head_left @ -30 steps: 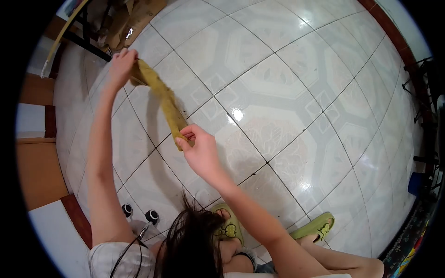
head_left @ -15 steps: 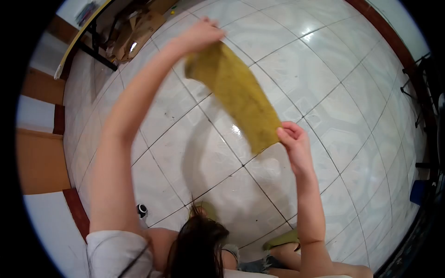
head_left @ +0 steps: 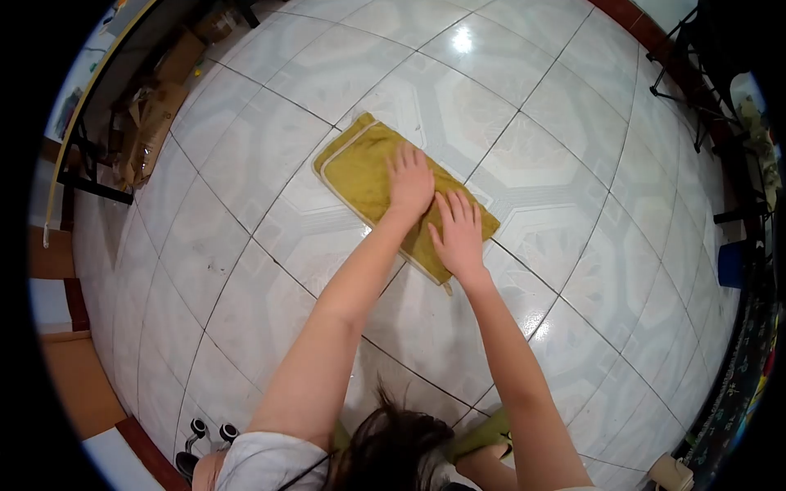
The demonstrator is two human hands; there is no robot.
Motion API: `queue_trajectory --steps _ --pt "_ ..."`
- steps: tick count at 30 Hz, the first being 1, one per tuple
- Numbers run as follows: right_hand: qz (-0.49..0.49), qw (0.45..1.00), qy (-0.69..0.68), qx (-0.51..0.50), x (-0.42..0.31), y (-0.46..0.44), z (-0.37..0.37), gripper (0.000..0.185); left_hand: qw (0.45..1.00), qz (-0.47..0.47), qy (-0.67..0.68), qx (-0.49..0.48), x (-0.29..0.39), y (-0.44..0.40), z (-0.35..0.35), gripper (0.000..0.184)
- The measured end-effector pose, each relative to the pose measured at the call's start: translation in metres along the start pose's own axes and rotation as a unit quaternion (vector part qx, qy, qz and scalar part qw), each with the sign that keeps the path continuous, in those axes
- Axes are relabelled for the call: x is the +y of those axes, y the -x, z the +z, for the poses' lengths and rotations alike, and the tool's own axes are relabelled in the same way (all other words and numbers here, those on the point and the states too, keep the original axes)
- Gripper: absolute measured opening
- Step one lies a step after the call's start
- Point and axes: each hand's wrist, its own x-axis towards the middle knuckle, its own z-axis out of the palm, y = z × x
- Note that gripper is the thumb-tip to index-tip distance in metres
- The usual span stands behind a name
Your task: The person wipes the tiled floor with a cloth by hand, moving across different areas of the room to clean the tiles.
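Note:
A mustard-yellow cloth (head_left: 356,168) with pale edging, seemingly folded into a rectangle, lies flat on the tiled floor (head_left: 565,196). It sits at a slant, and a small loop or tab sticks out at its near corner. My left hand (head_left: 412,182) rests palm down on the middle of the cloth, fingers stretched out. Just beside it, nearer its right end, my right hand (head_left: 460,236) also presses flat with fingers spread. Neither hand grips the fabric. What lies under the palms is hidden.
Cardboard boxes (head_left: 155,123) lie beneath a table (head_left: 97,69) at the upper left. Dark folding-chair legs (head_left: 692,90) and a blue bin (head_left: 731,265) stand along the right. Wheeled casters (head_left: 197,426) show at the lower left, and green slippers (head_left: 483,434) below me.
The cloth was held up in the air between both hands. Now it lies on the floor, both hands have let go of its edges, and they lie flat on top.

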Motion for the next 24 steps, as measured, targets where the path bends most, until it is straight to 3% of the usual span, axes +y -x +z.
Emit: queue_trajectory --steps 3,6,9,12,15,18,21,24 --pt "0.002 0.996 0.088 -0.028 -0.006 -0.001 0.019 0.066 0.995 -0.032 0.032 0.090 -0.031 0.003 0.016 0.048" --pt "0.008 0.993 0.095 -0.069 -0.014 0.000 0.011 0.068 0.992 -0.046 0.118 0.005 -0.047 -0.004 0.002 0.048" --pt "0.007 0.995 0.082 -0.055 -0.015 -0.002 0.010 0.063 0.989 -0.007 0.148 0.029 -0.087 -0.034 -0.002 0.047" --pt "0.096 0.974 -0.190 0.075 0.006 0.001 0.028 0.055 0.994 0.068 0.079 -0.034 -0.108 -0.063 -0.013 0.055" --pt "0.262 0.953 -0.012 0.151 0.007 -0.011 0.008 0.040 0.988 0.128 0.052 -0.068 -0.125 -0.076 -0.015 0.039" --pt "0.221 0.969 0.056 0.094 0.020 -0.004 0.008 0.024 0.985 0.152 0.045 -0.073 -0.137 -0.079 -0.033 0.032" --pt "0.220 0.955 -0.168 0.105 0.019 -0.010 -0.016 0.014 0.987 0.143 0.070 -0.027 -0.127 -0.086 -0.077 0.032" --pt "0.181 0.951 -0.208 0.136 0.030 -0.012 -0.045 0.015 0.976 0.190 0.086 0.056 -0.101 -0.113 -0.112 0.030"
